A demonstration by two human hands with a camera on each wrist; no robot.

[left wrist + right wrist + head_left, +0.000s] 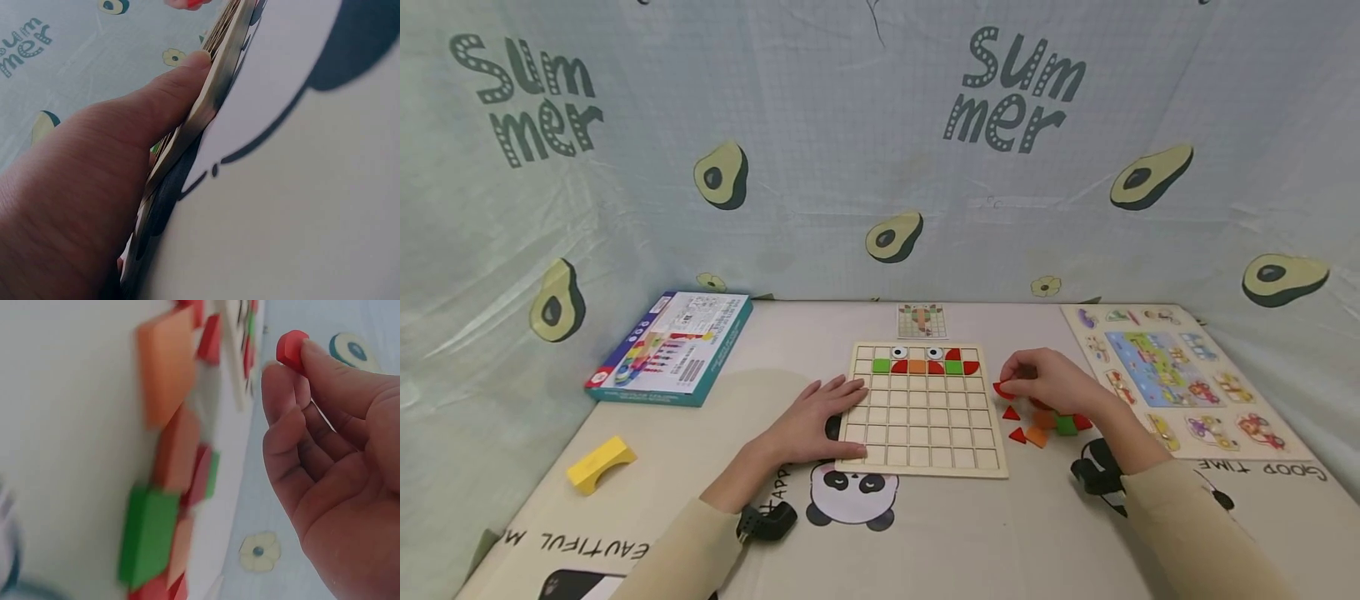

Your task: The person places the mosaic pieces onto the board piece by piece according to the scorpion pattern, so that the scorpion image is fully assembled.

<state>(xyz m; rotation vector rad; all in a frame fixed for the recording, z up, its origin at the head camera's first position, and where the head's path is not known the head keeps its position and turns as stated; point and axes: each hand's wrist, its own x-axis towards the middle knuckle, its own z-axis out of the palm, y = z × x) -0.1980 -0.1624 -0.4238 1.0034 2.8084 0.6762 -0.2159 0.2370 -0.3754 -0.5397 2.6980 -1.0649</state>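
Note:
My right hand (pixel 1052 382) pinches a red quarter-round block (pixel 290 351) between thumb and fingertips, just right of the board. The wooden grid board (pixel 919 421) lies in front of me. Along its upper rows sit two eye pieces (pixel 898 353), green squares (pixel 881 366), an orange square (pixel 917 367) and several red curved pieces (pixel 972 367). My left hand (pixel 814 421) rests on the board's left edge with fingers spread, the thumb at the near corner. In the left wrist view that thumb (pixel 169 94) lies along the board's rim.
Beneath my right hand lie loose blocks: red triangles (pixel 1017 435), an orange square (pixel 1037 437) and a green square (pixel 1066 425). A pattern card (pixel 922 320) is behind the board. A picture puzzle (pixel 1172 367) lies right; a boxed toy (pixel 673 346) and yellow arch block (pixel 601 465) are left.

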